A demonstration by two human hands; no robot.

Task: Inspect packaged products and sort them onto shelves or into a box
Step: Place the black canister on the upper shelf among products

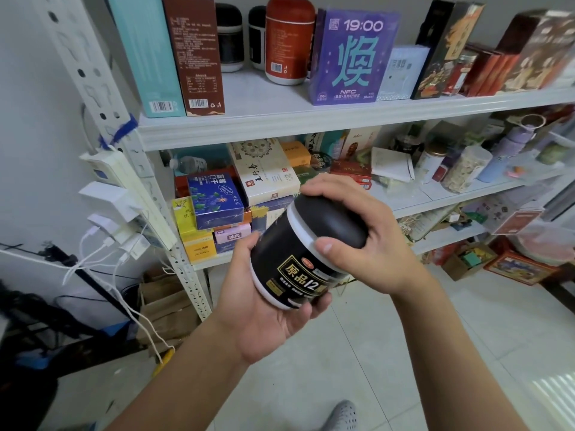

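A black jar (298, 262) with a gold label, white bands and a black domed lid is held tilted in front of the shelves. My left hand (264, 309) grips its base and body from below. My right hand (370, 231) grips the lid from above, thumb on the white band under the lid. The white shelf unit (280, 129) stands behind, its upper board bearing two similar black jars (230, 38) and a red jar (289, 42).
The upper shelf also holds a purple box (351, 57), a teal box (146, 54) and a brown box (196, 54). The middle shelf is crowded with boxes and jars. A power strip with chargers (118, 194) hangs on the left post. Cartons (466, 259) sit on the tiled floor.
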